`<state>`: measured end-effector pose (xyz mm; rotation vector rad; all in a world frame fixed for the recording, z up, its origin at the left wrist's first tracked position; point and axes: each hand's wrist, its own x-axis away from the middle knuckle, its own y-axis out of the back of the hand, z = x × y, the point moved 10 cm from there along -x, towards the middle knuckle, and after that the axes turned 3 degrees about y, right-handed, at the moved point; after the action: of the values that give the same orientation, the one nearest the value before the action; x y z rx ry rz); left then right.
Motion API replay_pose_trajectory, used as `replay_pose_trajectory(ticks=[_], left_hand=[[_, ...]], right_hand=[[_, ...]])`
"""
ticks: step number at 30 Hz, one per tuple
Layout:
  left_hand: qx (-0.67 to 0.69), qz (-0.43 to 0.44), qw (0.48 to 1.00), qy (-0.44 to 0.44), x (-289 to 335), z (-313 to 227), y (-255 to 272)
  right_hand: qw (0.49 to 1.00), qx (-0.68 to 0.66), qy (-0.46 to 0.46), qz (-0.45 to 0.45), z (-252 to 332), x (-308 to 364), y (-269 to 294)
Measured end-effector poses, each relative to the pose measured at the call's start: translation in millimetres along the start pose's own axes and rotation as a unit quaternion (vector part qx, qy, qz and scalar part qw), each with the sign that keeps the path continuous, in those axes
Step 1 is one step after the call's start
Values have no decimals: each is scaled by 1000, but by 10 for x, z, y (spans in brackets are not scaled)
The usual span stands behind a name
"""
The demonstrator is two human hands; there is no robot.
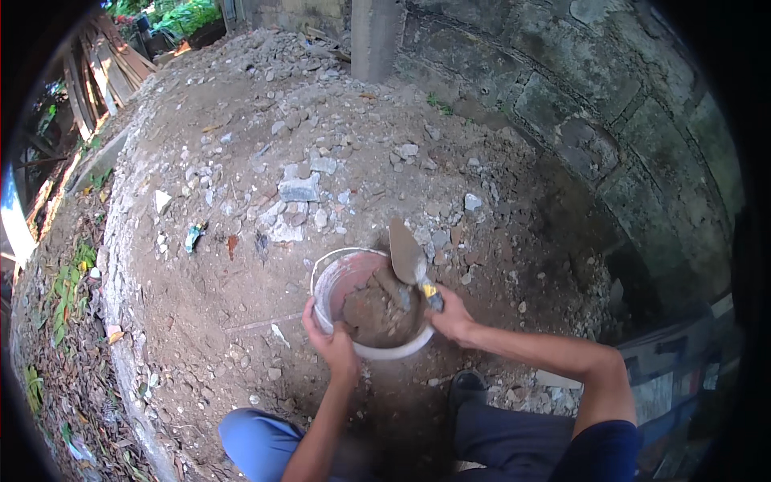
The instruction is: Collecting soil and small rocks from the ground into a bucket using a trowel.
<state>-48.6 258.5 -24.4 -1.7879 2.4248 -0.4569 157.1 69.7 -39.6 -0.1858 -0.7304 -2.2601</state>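
Observation:
A round bucket (pixel 391 351) with a pale rim and a reddish inner wall stands on the dirt in front of me. Brown wet mortar (pixel 377 312) fills part of it, heaped toward the right. My left hand (pixel 333 341) grips the bucket's near left rim, with the thumb over the inside. In my right hand (pixel 451 317) is a trowel (pixel 408 253), held by its dark and yellow handle. The trowel's blade points up and away, above the bucket's far right rim, with mortar smeared on it. A thin wire handle (pixel 315 269) lies along the bucket's far left side.
Rubble and broken stones (pixel 299 189) are strewn over the ground beyond the bucket. A mossy block wall (pixel 594 104) runs along the right, meeting a concrete post (pixel 375 40). Wooden planks (pixel 100 68) lean at the far left. Leaf litter (pixel 64 353) borders the left edge.

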Motion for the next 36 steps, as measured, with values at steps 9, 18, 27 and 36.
replay_pose_trajectory(ticks=[9,18,27,36], left_hand=[[-181,-10,979,-89,118,-582,-43],[-317,33,947,-51,160,-166,-382],[-503,19,852,-144,273,-205,-278],[-602,215,676,-367,819,-382,-1420]], right_hand=[[940,-239,-55,238,-167,-51,-518],[951,-203,-24,230,-378,-243,118],[965,123,221,-68,-496,-503,1027],[937,294,106,-159,-1089,-411,2002]])
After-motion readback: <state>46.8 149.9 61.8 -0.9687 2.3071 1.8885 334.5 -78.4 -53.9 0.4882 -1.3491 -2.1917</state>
